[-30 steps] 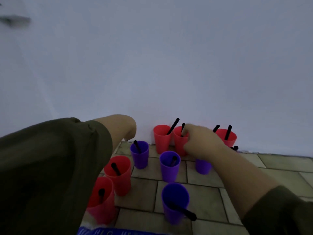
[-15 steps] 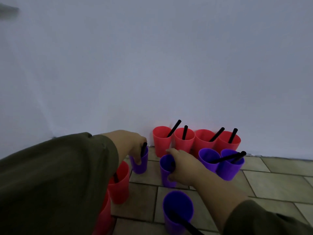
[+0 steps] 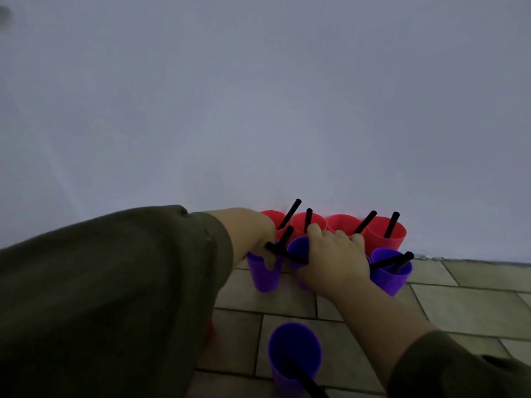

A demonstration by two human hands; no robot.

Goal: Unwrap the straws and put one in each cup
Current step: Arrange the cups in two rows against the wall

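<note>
Several red cups (image 3: 385, 235) stand in a row against the wall, each with a black straw (image 3: 391, 224) in it. In front of them stand purple cups. My left hand (image 3: 253, 237) grips the left purple cup (image 3: 263, 275) at its rim, beside its black straw (image 3: 284, 238). My right hand (image 3: 333, 259) is closed around the middle purple cup (image 3: 298, 248), whose straw leans left. A purple cup (image 3: 389, 278) with black straws sits at the right. Another purple cup (image 3: 294, 353) with a straw stands nearest me.
A plain white wall (image 3: 258, 110) rises right behind the cups. The floor is beige tile (image 3: 474, 305). My olive sleeve (image 3: 100, 297) covers the left part of the floor and hides the cups there.
Both hands have pushed their purple cups back toward the red row. The camera has tilted forward and the view sits closer to the cups.
</note>
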